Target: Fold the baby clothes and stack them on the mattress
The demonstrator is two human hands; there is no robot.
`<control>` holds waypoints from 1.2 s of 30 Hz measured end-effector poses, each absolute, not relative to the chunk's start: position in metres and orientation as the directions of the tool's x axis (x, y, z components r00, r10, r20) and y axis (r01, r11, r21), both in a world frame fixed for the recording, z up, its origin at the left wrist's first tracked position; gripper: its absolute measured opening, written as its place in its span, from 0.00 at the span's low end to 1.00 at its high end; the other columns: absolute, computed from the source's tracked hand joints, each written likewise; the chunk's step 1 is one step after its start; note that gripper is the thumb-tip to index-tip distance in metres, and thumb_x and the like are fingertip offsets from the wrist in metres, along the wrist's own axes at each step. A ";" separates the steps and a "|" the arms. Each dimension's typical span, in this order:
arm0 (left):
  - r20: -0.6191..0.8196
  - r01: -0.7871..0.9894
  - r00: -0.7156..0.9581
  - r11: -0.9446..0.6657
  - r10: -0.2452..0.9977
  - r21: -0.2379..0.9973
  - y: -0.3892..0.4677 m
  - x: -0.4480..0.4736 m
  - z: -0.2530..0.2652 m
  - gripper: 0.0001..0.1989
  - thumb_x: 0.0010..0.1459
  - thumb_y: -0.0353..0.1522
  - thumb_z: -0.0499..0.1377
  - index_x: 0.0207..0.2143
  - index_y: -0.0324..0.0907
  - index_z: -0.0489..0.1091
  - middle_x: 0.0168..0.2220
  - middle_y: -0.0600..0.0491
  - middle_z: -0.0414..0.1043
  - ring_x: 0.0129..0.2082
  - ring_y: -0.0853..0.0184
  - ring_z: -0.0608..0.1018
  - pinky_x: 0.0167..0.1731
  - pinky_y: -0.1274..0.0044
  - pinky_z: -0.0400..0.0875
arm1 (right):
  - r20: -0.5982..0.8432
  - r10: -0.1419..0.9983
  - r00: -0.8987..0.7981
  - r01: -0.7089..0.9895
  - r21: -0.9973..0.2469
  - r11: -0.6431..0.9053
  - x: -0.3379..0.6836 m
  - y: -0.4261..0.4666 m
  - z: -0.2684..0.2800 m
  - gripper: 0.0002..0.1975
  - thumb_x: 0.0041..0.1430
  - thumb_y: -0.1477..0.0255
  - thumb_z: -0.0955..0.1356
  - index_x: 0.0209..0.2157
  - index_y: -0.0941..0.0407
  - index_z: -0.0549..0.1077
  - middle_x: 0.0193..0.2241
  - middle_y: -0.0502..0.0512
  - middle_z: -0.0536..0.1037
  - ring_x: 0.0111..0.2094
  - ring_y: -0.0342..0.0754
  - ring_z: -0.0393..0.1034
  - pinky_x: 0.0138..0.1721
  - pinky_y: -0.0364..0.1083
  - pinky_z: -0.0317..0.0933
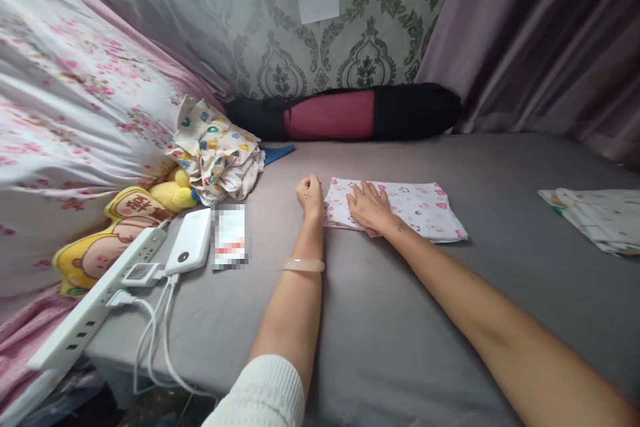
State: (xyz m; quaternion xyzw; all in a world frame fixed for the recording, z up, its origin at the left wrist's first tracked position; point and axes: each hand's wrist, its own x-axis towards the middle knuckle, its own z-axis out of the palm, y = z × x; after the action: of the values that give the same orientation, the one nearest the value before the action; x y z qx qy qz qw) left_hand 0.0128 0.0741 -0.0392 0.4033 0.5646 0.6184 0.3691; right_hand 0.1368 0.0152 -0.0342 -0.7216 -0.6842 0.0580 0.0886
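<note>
A white cloth with pink and dark printed figures lies folded into a flat rectangle on the grey bed sheet. My right hand rests palm down on its left part, fingers spread, holding nothing. A bit of darker pink shows at the cloth's near edge, below that wrist. Just left of the cloth is my left hand, closed in a fist with no object showing in it. Whether it touches the cloth's edge I cannot tell. A pale bangle circles my left forearm.
At left are a power strip with cables, a white power bank, a blurred-out packet, a yellow plush and a crumpled patterned cloth. A black and maroon bag lies by the wall. Another folded cloth is at right.
</note>
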 end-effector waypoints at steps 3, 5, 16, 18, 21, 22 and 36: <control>0.079 -0.023 -0.403 -0.096 0.912 0.995 0.076 0.012 -0.039 0.14 0.53 0.29 0.51 0.16 0.41 0.59 0.14 0.60 0.54 0.18 0.74 0.59 0.21 0.81 0.54 | 0.074 0.997 0.030 0.975 -0.223 -0.013 0.123 0.021 -0.031 0.28 0.67 0.64 0.50 0.62 0.62 0.59 0.65 0.68 0.53 0.66 0.59 0.44 0.62 0.63 0.38; 0.065 -0.042 -0.403 -0.089 0.913 0.995 0.078 0.011 -0.040 0.13 0.53 0.29 0.50 0.16 0.41 0.60 0.14 0.61 0.55 0.18 0.75 0.59 0.21 0.81 0.54 | 0.084 0.996 0.007 0.973 -0.232 0.013 0.114 0.025 -0.031 0.28 0.67 0.64 0.50 0.63 0.62 0.57 0.66 0.67 0.52 0.66 0.58 0.43 0.63 0.62 0.37; 0.038 -0.090 -0.425 -0.084 0.904 0.992 0.084 0.010 -0.047 0.12 0.52 0.30 0.51 0.16 0.41 0.61 0.14 0.61 0.55 0.18 0.74 0.61 0.22 0.81 0.57 | 0.074 0.997 0.019 0.977 -0.211 -0.003 0.103 0.029 -0.041 0.28 0.67 0.64 0.51 0.64 0.59 0.58 0.66 0.63 0.54 0.66 0.57 0.45 0.62 0.62 0.38; 0.037 -0.095 -0.429 -0.085 0.903 0.992 0.084 0.010 -0.048 0.12 0.52 0.30 0.51 0.17 0.41 0.61 0.14 0.61 0.55 0.18 0.74 0.61 0.22 0.81 0.56 | 0.067 0.998 0.018 0.978 -0.211 -0.003 0.103 0.029 -0.039 0.28 0.67 0.64 0.51 0.64 0.60 0.57 0.66 0.64 0.54 0.65 0.58 0.45 0.62 0.62 0.38; 0.037 -0.097 -0.438 -0.088 0.898 0.991 0.087 0.010 -0.050 0.12 0.52 0.31 0.51 0.17 0.41 0.61 0.14 0.61 0.55 0.17 0.74 0.61 0.22 0.81 0.56 | 0.048 0.999 0.019 0.979 -0.206 -0.009 0.100 0.031 -0.035 0.28 0.67 0.65 0.51 0.64 0.62 0.57 0.65 0.65 0.54 0.65 0.59 0.45 0.62 0.63 0.38; 0.039 -0.094 -0.442 -0.089 0.896 0.992 0.088 0.009 -0.051 0.12 0.52 0.32 0.51 0.17 0.41 0.61 0.14 0.61 0.56 0.17 0.74 0.61 0.22 0.81 0.56 | 0.053 0.999 0.013 0.979 -0.203 -0.002 0.099 0.032 -0.034 0.28 0.67 0.65 0.51 0.64 0.62 0.57 0.65 0.66 0.54 0.66 0.59 0.45 0.62 0.63 0.37; 0.038 -0.075 -0.513 -0.089 0.857 0.993 0.093 0.005 -0.052 0.12 0.53 0.34 0.50 0.18 0.41 0.63 0.16 0.60 0.59 0.19 0.73 0.64 0.24 0.81 0.59 | 0.094 0.993 -0.071 0.952 -0.289 0.096 0.090 0.041 -0.041 0.27 0.67 0.66 0.51 0.63 0.64 0.58 0.65 0.63 0.56 0.66 0.53 0.46 0.64 0.57 0.37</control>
State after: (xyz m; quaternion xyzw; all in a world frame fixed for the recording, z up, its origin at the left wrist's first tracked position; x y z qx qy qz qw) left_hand 0.0055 0.0931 -0.0517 0.3413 0.5733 0.6542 0.3562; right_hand 0.0898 0.0415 -0.0409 -0.6680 -0.7280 0.0756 0.1342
